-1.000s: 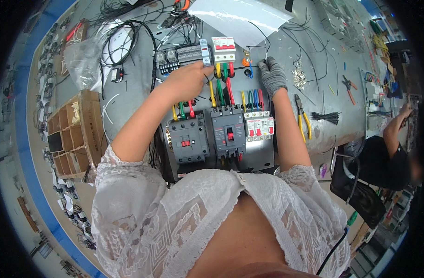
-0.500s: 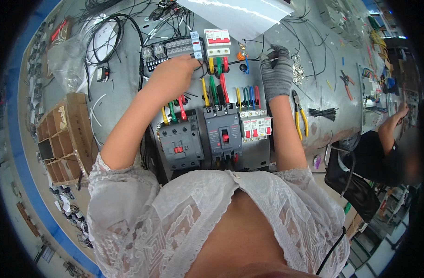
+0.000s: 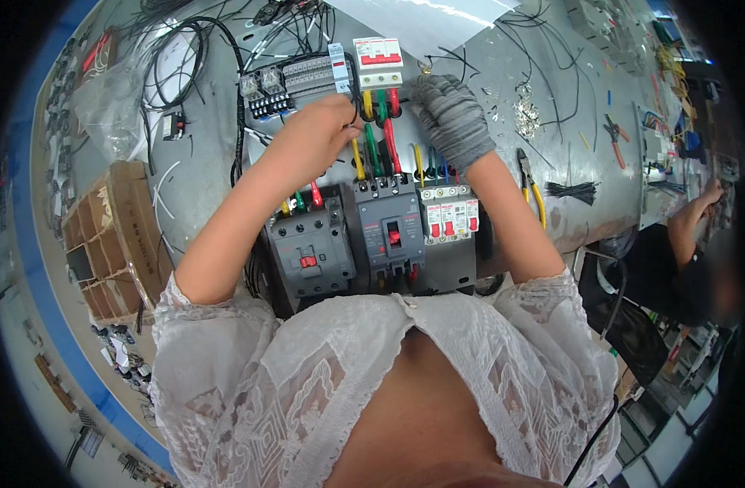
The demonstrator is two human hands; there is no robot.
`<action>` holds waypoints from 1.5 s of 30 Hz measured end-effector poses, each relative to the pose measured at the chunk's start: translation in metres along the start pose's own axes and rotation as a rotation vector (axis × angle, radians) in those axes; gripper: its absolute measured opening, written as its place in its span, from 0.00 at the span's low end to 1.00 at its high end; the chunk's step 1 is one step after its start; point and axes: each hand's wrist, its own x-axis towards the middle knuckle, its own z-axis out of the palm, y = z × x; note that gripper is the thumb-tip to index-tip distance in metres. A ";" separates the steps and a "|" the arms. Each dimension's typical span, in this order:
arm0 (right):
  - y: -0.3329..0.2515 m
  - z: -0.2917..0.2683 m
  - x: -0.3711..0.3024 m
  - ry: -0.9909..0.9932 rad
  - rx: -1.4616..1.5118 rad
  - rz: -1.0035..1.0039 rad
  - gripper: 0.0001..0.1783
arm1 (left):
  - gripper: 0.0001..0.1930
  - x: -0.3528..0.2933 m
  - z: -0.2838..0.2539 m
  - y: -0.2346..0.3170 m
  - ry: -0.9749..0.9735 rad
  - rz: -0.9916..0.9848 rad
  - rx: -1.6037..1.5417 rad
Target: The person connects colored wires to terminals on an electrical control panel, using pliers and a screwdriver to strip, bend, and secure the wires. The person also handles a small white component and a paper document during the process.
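My bare left hand (image 3: 325,134) is pinched on a black wire (image 3: 358,114) below the grey terminal row (image 3: 309,76). My right hand (image 3: 450,118), in a grey knit glove, curls over the panel right of the white breaker with red levers (image 3: 380,55); its fingertips are hidden, so what they grip cannot be made out. A small brass-coloured part (image 3: 425,68) shows just beyond those fingers. Nearer me are the grey contactor (image 3: 311,252), the dark moulded-case breaker (image 3: 391,228) and several small white breakers (image 3: 450,220). Yellow, green and red cables (image 3: 391,146) rise between them.
At the left stands a divided cardboard box (image 3: 132,228), with a clear plastic bag (image 3: 108,118) and coiled black cable (image 3: 175,69) behind. To the right lie yellow-handled pliers (image 3: 537,199), red-handled cutters (image 3: 616,140), small metal terminals (image 3: 527,118) and black ties (image 3: 573,192). Another person (image 3: 669,268) is at far right.
My gloved right hand has moved left, from beside the panel to over it near the cables, covering the orange part and some thin wires. My left hand has shifted slightly right and down.
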 end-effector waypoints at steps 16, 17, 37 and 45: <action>-0.006 -0.014 0.028 -0.266 -0.081 0.086 0.12 | 0.09 0.014 0.006 0.004 0.026 -0.133 -0.027; -0.011 -0.016 0.028 -0.211 0.083 0.238 0.11 | 0.09 0.017 0.005 0.002 0.027 -0.127 -0.013; -0.033 0.020 0.047 -0.297 0.380 0.439 0.18 | 0.12 -0.006 0.002 -0.009 -0.010 0.082 -0.081; -0.038 0.017 0.048 -0.284 0.258 0.388 0.22 | 0.14 -0.010 -0.002 -0.005 -0.116 0.095 0.058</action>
